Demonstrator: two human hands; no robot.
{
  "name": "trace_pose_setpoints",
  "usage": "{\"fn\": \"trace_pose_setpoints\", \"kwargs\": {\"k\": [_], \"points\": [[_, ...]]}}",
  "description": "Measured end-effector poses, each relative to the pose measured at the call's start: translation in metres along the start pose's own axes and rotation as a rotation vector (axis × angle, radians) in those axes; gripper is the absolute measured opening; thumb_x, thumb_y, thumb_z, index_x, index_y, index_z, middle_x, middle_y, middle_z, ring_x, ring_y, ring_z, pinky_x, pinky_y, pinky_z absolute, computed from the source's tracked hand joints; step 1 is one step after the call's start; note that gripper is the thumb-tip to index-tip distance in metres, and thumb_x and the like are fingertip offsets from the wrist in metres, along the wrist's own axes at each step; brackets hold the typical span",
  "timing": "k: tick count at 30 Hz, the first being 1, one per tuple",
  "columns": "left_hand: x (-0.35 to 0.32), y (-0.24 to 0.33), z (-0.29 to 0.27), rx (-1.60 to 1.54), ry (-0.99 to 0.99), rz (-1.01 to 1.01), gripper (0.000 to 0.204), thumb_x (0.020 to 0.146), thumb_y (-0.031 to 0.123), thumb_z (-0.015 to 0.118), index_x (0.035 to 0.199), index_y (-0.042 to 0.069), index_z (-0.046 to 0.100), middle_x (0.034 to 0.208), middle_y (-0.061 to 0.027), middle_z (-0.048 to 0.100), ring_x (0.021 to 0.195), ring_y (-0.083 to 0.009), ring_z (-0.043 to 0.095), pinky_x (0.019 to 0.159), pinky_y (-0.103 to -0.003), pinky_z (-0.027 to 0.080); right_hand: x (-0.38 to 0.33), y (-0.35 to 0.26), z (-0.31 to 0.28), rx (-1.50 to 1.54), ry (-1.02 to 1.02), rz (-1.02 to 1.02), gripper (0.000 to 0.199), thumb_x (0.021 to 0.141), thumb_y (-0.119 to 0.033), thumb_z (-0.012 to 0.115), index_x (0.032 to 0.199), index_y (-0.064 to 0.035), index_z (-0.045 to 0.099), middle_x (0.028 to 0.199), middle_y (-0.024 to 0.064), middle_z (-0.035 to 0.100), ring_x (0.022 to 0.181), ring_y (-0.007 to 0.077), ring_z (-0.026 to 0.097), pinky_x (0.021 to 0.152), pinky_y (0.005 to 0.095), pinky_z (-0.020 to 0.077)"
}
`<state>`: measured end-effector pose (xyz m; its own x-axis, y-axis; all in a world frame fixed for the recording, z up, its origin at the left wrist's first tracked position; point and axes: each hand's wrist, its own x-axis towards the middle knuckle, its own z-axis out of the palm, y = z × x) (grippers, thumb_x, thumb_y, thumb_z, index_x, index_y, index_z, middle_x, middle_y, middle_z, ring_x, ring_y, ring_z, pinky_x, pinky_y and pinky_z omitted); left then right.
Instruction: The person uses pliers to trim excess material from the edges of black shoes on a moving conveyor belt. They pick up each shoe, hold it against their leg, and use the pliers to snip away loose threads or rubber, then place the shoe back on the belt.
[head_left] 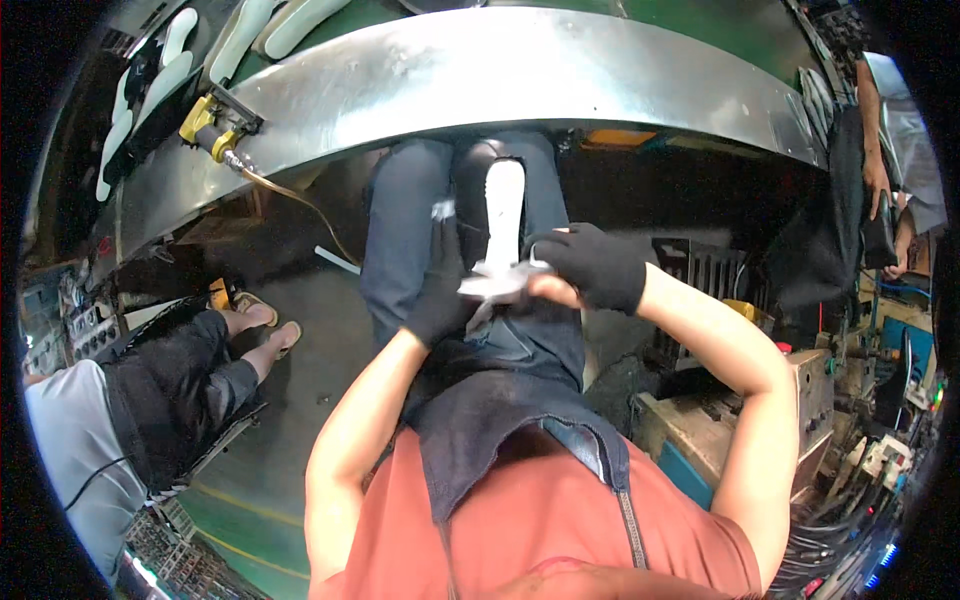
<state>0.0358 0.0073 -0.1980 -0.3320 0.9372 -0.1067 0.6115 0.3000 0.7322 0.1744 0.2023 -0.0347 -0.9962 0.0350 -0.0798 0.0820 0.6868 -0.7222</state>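
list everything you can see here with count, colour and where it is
white shoe sole: 1, white, held over the lap
metal bench edge: 1, silver, curved across the top
white soles: several, white, top left beyond the bench
yellow fitting: 1, yellow, bench's left end
seated person: 1, grey top, dark trousers, left
standing person: 1, right edge
left hand: 1, black glove, gripping the sole
right hand: 1, black glove, gripping the sole

Both gloved hands (520, 275) grip, seemingly, a white insole (503, 215).
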Motion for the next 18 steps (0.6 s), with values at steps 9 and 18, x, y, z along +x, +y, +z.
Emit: {"fn": "trace_pose_setpoints", "kwargs": {"k": [9, 18], "points": [[-0.024, 0.024, -0.01, -0.861, -0.153, -0.328, 0.047, 0.094, 0.029, 0.058, 0.128, -0.002, 0.046, 0.124, -0.0218, 0.056, 0.118, -0.0266, 0.054, 0.1, -0.036, 0.04, -0.066, 0.043, 0.078, 0.478, -0.004, 0.783, 0.048, 0.099, -0.044, 0.044, 0.1, 0.0011, 0.062, 0.08, 0.016, 0.066, 0.07, 0.0251, 0.064, 0.066, 0.0369, 0.0481], [-0.016, 0.036, -0.002, -0.538, 0.13, -0.337, 0.074, 0.077, 0.032, 0.078, 0.129, -0.002, 0.038, 0.119, -0.0241, 0.058, 0.11, -0.0278, 0.058, 0.093, -0.037, 0.045, -0.034, 0.02, 0.046, 0.172, 0.336, 0.263, 0.031, 0.095, -0.029, 0.056, 0.081, -0.0011, 0.06, 0.068, 0.015, 0.057, 0.061, 0.0262, 0.055, 0.059, 0.0358, 0.0431]]}}
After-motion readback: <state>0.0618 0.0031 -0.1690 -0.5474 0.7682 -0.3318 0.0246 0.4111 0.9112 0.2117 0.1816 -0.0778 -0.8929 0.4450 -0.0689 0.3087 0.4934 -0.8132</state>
